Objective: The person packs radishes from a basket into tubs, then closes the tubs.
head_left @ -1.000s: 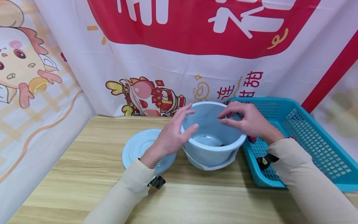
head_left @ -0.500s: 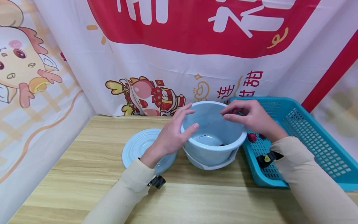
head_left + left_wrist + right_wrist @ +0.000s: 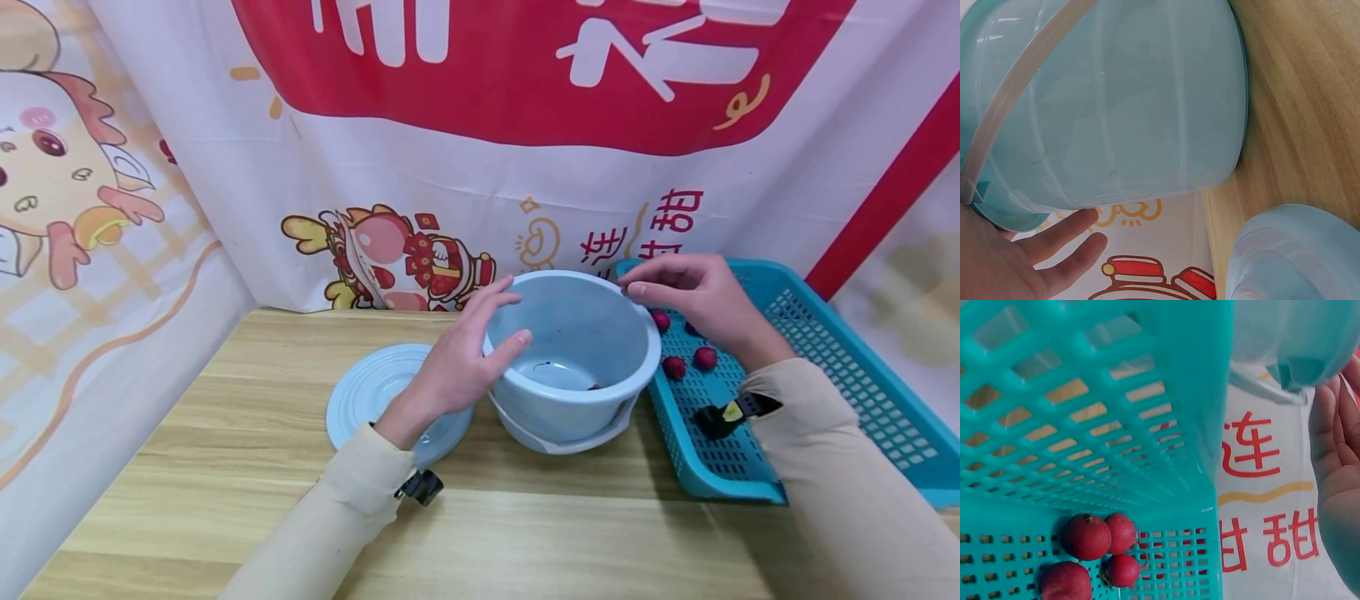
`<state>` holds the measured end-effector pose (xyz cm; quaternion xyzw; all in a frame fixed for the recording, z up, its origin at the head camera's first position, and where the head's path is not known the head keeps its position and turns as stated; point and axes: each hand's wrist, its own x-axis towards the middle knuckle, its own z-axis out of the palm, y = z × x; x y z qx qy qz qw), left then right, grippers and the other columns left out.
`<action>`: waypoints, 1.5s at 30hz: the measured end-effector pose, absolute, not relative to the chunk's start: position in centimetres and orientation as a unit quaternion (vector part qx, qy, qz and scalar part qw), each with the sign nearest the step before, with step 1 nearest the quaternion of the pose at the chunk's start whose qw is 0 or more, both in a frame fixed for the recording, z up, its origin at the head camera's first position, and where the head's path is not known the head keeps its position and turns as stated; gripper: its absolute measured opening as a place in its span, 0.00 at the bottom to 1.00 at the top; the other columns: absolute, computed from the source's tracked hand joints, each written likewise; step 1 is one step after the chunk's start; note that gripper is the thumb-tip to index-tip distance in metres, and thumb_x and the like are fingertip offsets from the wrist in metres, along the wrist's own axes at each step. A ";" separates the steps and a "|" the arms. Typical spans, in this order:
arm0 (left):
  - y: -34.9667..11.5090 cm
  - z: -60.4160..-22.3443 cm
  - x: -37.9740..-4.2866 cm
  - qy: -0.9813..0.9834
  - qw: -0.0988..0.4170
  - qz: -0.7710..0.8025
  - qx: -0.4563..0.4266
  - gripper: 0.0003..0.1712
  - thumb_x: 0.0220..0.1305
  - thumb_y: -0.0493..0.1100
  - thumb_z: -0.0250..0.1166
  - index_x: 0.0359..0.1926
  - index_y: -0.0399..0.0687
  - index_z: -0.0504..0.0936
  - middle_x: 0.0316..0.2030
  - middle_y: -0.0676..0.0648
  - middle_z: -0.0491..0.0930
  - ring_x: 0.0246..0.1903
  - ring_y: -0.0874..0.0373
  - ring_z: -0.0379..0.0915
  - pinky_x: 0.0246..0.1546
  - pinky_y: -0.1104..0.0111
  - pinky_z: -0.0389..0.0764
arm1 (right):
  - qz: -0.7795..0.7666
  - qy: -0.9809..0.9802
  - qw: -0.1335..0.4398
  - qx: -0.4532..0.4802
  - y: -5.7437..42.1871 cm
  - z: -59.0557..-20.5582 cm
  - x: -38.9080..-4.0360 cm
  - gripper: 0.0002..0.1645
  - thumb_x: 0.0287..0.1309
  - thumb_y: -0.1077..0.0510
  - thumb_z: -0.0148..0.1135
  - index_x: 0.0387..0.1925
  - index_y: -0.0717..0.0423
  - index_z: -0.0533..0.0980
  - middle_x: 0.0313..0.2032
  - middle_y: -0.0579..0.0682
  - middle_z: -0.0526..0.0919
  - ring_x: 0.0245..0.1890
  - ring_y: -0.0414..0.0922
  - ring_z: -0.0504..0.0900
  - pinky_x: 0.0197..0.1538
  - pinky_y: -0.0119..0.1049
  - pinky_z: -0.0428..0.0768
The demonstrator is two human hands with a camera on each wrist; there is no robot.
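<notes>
A light blue plastic bucket stands upright on the table, its handle hanging down in front. My left hand is at its left rim, fingers fairly straight and thumb over the edge. My right hand hovers at the far right rim, fingers loosely bent, with nothing visible in it. Whether its fingertips touch the rim, I cannot tell. Several red radishes lie in the teal basket, partly below my right arm. Deep in the bucket, a thin dark strand and a sliver of something dark red show.
A round light blue lid lies left of the bucket, partly behind my left forearm. The basket stands close against the bucket's right side. A printed white and red cloth hangs behind the wooden table.
My right hand has drawn back from over the bucket's opening to its right rim, uncovering more radishes in the basket. The left hand has stayed put.
</notes>
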<state>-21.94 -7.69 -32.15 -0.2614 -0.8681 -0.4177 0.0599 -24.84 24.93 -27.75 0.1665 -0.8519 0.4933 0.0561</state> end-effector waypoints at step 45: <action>-7.8 -32.2 -22.0 -0.868 0.057 -0.419 -0.260 0.38 0.74 0.64 0.54 0.77 0.53 0.67 0.85 0.59 0.51 0.84 0.53 0.51 0.76 0.36 0.65 | 0.349 -0.928 -0.097 0.087 30.1 -30.6 -28.5 0.29 0.72 0.49 0.67 0.69 0.53 0.77 0.66 0.60 0.81 0.64 0.57 0.77 0.63 0.57 0.84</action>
